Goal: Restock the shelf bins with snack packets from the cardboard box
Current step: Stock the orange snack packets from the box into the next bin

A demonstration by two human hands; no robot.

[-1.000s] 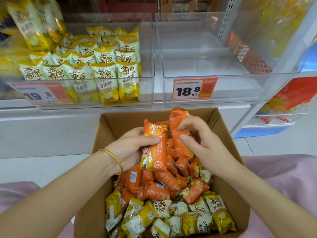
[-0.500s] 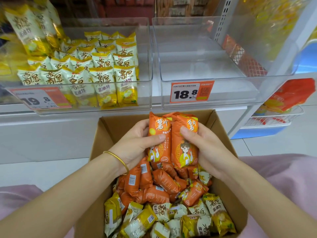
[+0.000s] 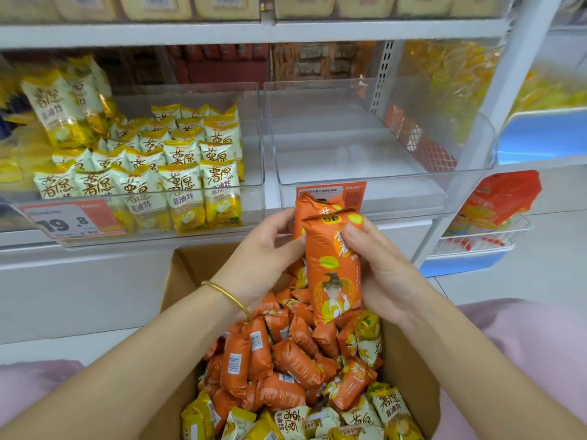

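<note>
Both hands are lifting 2 orange chip packets (image 3: 330, 265) upright, stacked face to face so they can go in as a neat pair. The left hand (image 3: 263, 262) is bracing the rear packet, its fingers (image 3: 284, 217) clenched on the top edge; the right hand (image 3: 381, 268) is grasping the front one, thumb pressed across it. Just beyond the fingers, the clear empty bin (image 3: 359, 185) is waiting. Below the fingers, the cardboard box (image 3: 409, 369) is holding more orange and yellow packets. Left of them, the yellow-packet bin (image 3: 251, 128) is already stocked.
</note>
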